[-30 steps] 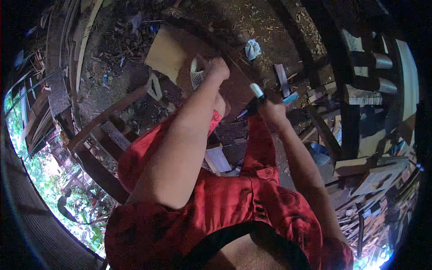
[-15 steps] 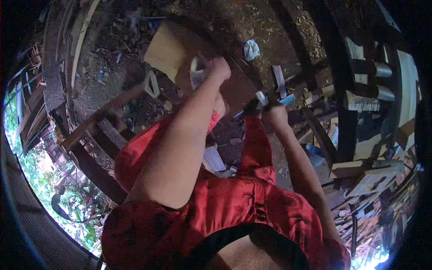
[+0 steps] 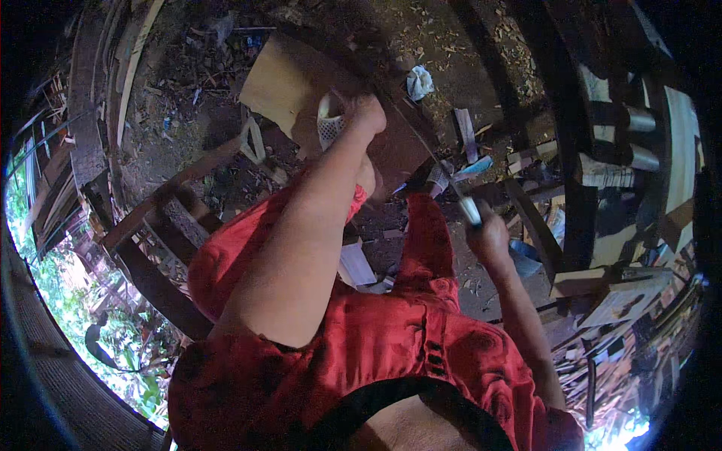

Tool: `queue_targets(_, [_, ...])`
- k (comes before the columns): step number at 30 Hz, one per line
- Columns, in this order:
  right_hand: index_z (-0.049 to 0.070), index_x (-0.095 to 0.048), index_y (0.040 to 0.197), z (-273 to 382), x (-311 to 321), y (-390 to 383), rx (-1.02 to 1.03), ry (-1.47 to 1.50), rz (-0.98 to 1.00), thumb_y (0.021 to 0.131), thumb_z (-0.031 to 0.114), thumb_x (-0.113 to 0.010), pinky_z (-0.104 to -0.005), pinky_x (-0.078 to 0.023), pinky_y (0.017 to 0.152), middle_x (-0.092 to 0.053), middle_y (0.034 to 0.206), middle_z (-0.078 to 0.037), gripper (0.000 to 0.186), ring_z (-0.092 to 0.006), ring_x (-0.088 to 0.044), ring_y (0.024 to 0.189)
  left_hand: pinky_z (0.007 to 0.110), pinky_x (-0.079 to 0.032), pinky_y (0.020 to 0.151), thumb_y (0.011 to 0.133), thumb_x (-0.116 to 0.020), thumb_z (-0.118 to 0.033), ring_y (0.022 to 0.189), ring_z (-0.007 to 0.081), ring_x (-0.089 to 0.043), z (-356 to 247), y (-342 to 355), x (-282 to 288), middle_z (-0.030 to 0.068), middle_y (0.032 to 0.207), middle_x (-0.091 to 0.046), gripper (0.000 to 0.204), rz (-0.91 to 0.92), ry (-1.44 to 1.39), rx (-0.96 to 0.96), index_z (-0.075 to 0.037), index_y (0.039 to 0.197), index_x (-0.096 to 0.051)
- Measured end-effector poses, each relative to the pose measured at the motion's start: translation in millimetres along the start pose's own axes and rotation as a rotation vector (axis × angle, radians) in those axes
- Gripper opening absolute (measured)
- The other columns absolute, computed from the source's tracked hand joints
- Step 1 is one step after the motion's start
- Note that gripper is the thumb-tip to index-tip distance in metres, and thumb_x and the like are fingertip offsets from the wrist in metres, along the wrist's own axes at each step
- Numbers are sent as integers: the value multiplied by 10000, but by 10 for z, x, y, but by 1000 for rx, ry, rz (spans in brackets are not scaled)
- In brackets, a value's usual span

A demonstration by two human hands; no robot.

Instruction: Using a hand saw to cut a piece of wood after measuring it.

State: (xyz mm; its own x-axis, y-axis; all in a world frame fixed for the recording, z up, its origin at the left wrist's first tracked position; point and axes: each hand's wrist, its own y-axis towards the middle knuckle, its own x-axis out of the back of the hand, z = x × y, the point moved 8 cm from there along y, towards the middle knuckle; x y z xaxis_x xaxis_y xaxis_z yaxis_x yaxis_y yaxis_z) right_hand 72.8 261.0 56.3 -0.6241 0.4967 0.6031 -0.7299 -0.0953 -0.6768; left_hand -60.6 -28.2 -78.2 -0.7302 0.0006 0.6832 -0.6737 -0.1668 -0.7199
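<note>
My left hand [image 3: 367, 114] is curled down over a brown board [image 3: 282, 83], beside my left foot in a pale perforated sandal [image 3: 329, 129]; what its fingers grip is hidden. My right hand [image 3: 487, 237] is closed around the white handle [image 3: 469, 210] of a long thin blade [image 3: 425, 150], which runs up and leftward across the board's darker part. My right foot, in a sandal [image 3: 438, 177], is just left of the blade's lower end.
Timber offcuts [image 3: 466, 135], a crumpled white bag [image 3: 420, 83] and a blue object [image 3: 474, 165] lie on the dirt floor [image 3: 444, 52]. Wooden framing [image 3: 173, 180] stands at left, stacked planks [image 3: 602, 338] at right. Greenery [image 3: 90, 316] shows beyond the lower left edge.
My right hand has moved down and rightward, drawing the handle and blade with it. My left hand has stayed almost in place on the board.
</note>
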Motion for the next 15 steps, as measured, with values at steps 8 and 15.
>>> queue_targets(8, [63,-526,963,202,-51,136,53,162,-20,708,185,-591,-475,-435,622,-582,744,-229,290,-412,-558,738,509,-214,924,720,-517,-133,998,301,-538,-32,-161,211,181,1027,-577,262,-61,-54,16,-30,939,-617])
queue_targets(15, [74,-524,977,-141,124,-308,53,0,-38,701,177,-587,-469,-443,605,-582,752,-223,302,-407,-557,718,404,-419,864,722,-523,-112,972,334,-545,-3,-160,206,216,1013,-569,238,-2,-121,50,-9,916,-615])
